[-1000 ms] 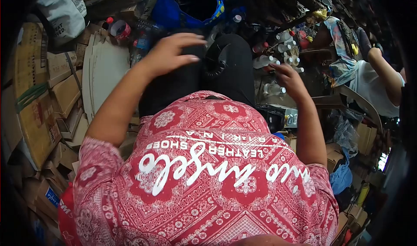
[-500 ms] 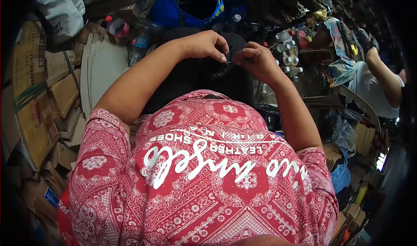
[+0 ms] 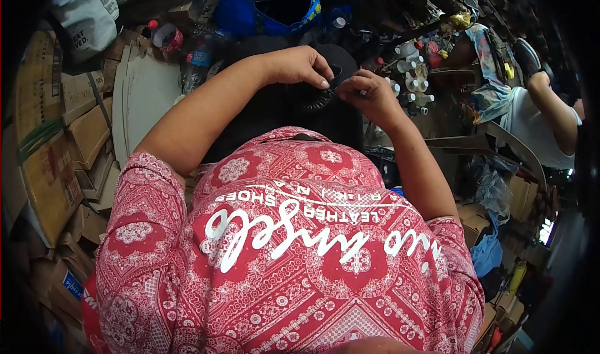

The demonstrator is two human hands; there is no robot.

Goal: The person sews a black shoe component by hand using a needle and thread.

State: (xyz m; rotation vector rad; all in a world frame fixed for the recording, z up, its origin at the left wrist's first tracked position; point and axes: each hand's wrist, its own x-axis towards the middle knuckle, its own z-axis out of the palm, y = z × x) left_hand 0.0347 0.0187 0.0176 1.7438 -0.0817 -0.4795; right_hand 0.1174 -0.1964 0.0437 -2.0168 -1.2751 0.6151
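Note:
On my lap rests a dark, rounded item (image 3: 315, 100) with a row of short pale marks along its edge; its kind is hard to make out against my dark clothing. My left hand (image 3: 300, 65) bends over its far side, thumb and fingers pinched at the edge. Close by on the right, my right hand (image 3: 373, 96) is closed with curled fingers, and what it grips is hidden. A small gap separates the two hands.
Beyond my knees stands a blue bag (image 3: 269, 16). Plastic bottles (image 3: 167, 38) lie left of it, near a pale curved panel (image 3: 147, 98) and stacked cardboard (image 3: 87, 129). Small bottles (image 3: 417, 82) cluster to the right. Another person (image 3: 540, 126) is at far right.
A thin, bright, needle-like piece showed between my fingertips before and is out of sight now. My right hand has shifted slightly down and its fingers are curled more.

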